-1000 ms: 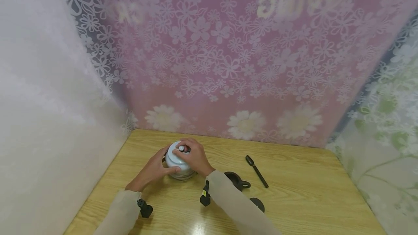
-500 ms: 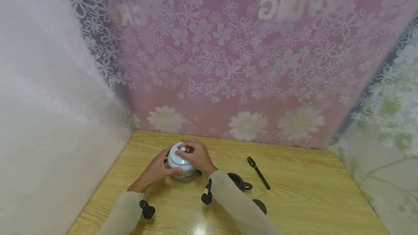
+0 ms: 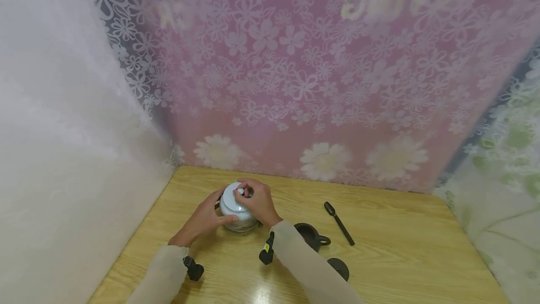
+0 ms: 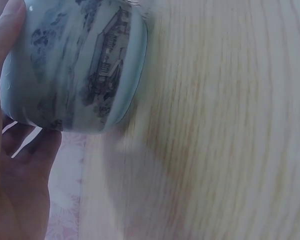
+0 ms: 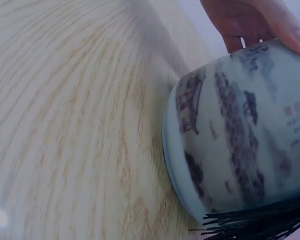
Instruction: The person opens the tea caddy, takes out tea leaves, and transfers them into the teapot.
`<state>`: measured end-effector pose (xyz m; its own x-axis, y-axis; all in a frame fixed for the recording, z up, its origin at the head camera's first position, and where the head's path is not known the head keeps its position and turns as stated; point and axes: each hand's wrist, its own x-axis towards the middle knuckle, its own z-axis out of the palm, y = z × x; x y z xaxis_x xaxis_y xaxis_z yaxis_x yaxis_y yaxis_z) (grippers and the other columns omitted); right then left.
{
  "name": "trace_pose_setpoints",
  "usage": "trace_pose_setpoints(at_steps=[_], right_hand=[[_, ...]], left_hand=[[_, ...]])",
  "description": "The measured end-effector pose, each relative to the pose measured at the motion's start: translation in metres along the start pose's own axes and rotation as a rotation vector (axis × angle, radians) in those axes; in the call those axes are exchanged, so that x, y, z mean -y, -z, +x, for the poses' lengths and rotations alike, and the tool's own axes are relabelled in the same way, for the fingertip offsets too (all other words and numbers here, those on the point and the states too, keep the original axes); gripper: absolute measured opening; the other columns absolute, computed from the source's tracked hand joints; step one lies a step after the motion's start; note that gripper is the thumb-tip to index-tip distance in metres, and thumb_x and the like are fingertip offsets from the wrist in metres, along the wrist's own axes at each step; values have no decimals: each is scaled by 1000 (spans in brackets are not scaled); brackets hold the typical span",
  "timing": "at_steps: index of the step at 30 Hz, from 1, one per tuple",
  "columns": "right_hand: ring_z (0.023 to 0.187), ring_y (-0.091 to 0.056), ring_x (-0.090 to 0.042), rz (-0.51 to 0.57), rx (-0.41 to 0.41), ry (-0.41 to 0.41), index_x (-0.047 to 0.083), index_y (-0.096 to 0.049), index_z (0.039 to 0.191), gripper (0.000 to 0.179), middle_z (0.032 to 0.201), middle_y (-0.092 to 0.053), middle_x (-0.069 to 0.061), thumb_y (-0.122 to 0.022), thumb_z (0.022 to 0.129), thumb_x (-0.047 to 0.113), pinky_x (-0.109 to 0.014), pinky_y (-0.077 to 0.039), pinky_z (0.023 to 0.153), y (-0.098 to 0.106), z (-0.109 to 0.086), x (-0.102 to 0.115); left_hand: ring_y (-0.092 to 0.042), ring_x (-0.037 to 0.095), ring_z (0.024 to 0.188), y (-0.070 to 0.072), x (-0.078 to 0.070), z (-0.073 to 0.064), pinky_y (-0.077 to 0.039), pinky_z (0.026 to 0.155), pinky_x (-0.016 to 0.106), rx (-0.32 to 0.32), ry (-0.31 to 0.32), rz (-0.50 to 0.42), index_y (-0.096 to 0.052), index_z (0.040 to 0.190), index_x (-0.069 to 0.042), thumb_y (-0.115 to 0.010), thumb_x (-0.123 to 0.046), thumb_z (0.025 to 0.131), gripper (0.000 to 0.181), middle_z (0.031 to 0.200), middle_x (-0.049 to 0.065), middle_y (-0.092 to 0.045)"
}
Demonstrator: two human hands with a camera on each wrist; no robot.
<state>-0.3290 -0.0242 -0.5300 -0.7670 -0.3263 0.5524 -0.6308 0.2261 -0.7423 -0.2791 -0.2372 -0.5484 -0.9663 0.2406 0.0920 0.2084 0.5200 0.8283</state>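
Note:
A pale blue-white lidded ceramic jar [image 3: 239,222] stands on the wooden table, left of centre. Dark landscape painting circles its body, seen close up in both wrist views. My left hand [image 3: 202,218] grips the jar's left side, thumb across the front and fingers behind, partly hidden. On top sits the round lid [image 3: 229,201] with a small knob [image 3: 241,191]. My right hand [image 3: 259,201] pinches this knob between thumb and fingers. The lid looks seated on the jar's rim. A black tassel [image 5: 260,220] hangs against the jar in the right wrist view.
To the right of the jar lies a dark cup with a ring handle [image 3: 310,236], partly behind the right sleeve. A dark round disc [image 3: 339,269] is nearer me. Farther right rests a black scoop-ended stick [image 3: 339,223]. Curtains border the table [image 3: 401,247].
My right thumb and fingers have drawn in closer around the lid's knob. The left hand keeps its grip on the jar. The whole head view has shifted slightly.

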Motion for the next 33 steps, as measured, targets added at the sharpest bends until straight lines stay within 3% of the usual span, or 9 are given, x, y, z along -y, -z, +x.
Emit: trace_pose_setpoints(at_steps=[3,6,8,10,14,17,23,29,33], right_hand=[[112,-78,-23,11,-21,-27,18,-74,93,11,117,-81,-8,-75,103,23,-39,-65,101,1,0,4],[100,-77,-20,56,-51,-88,15,-72,95,11,118,-80,-11,-73,104,22,-30,-65,87,2,-1,6],[99,-77,-18,76,-55,-108,15,-72,95,12,118,-80,-10,-74,104,22,-28,-63,86,2,1,6],[107,-77,-18,81,-33,-103,15,-73,96,13,117,-80,-8,-77,104,24,-29,-65,89,4,4,6],[131,-71,-20,96,53,-122,21,-80,100,11,130,-79,-2,-85,99,31,-41,-64,104,13,6,5],[137,-68,-21,120,121,-177,25,-83,107,15,140,-75,1,-86,98,37,-44,-63,106,23,4,7],[144,-62,-21,115,244,-203,28,-83,117,22,150,-69,3,-82,100,41,-45,-58,113,38,6,5],[142,-63,-21,56,290,-167,25,-83,115,20,145,-71,-1,-81,101,40,-48,-54,119,39,11,4],[118,-68,-16,17,294,-134,22,-81,113,19,121,-74,1,-79,103,38,-38,-58,106,36,14,6]], left_hand=[[-44,38,158,-1,-2,0,-43,127,61,5,6,-16,-24,175,-13,-89,-54,90,114,177,12,-34],[-43,37,159,-1,-4,0,-42,127,61,8,8,-39,-23,175,-18,-88,-53,90,113,178,10,-32],[-44,36,159,-1,-4,0,-42,127,60,7,1,-40,-24,175,-21,-88,-54,90,112,177,8,-33],[-45,34,157,0,-3,2,-43,127,59,4,-6,-43,-25,175,-23,-89,-54,90,111,176,6,-35],[-46,35,157,1,-7,1,-42,127,59,12,-13,-40,-26,174,-20,-89,-51,91,109,176,10,-36],[-43,39,158,0,-11,0,-41,128,61,27,-9,-58,-24,175,-16,-88,-48,92,109,177,13,-33],[-41,40,159,-3,-7,1,-42,127,62,24,3,-63,-23,175,-17,-88,-52,92,111,178,12,-32],[-41,37,160,-1,-1,0,-43,127,60,13,37,-48,-24,175,-20,-89,-54,90,113,177,9,-33],[-40,40,161,1,1,-3,-42,127,62,17,44,-54,-22,175,-19,-88,-53,91,113,178,11,-32]])
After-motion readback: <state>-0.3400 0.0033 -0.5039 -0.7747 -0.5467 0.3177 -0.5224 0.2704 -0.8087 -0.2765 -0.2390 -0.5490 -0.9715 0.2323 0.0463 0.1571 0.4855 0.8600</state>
